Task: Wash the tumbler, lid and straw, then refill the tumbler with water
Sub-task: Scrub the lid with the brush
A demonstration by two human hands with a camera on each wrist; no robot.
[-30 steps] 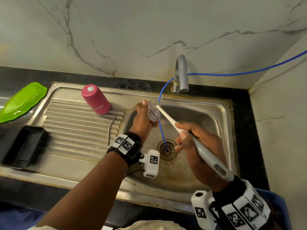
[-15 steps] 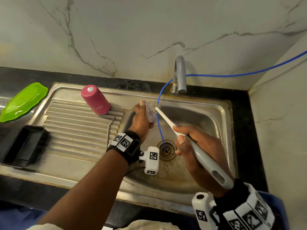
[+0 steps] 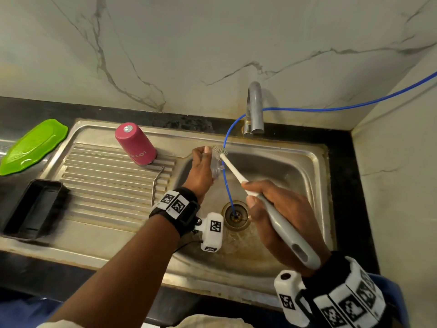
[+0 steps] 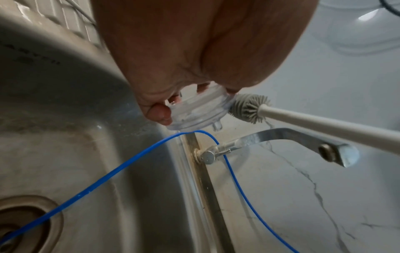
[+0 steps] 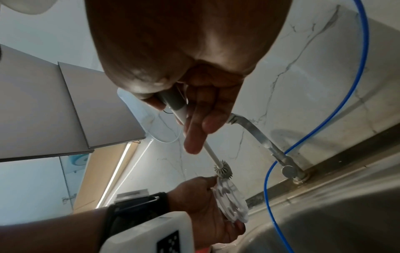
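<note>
Over the sink [image 3: 314, 157] basin. Left hand [image 3: 201, 171] grips the clear lid [image 3: 216, 170] by its rim, held on edge with its face turned toward the right hand. Right hand [image 3: 279, 216] is wrapped round the grey handle of the bottle brush [image 3: 236, 171]; its long axis runs from that hand up and leftward, and the bristle head [image 4: 249, 107] touches the lid's upper rim on the tap side.

So the lid lies beyond and left of the right fingers [image 5: 194, 135], along the brush line; the scrub seems to turn on that contact. Whether bristles reach inside the lid, I cannot tell.

Pink tumbler [image 3: 136, 144] stands inverted on the drainboard, well apart. The thin metal rod [image 3: 157, 183] beside it is possibly the straw.
</note>
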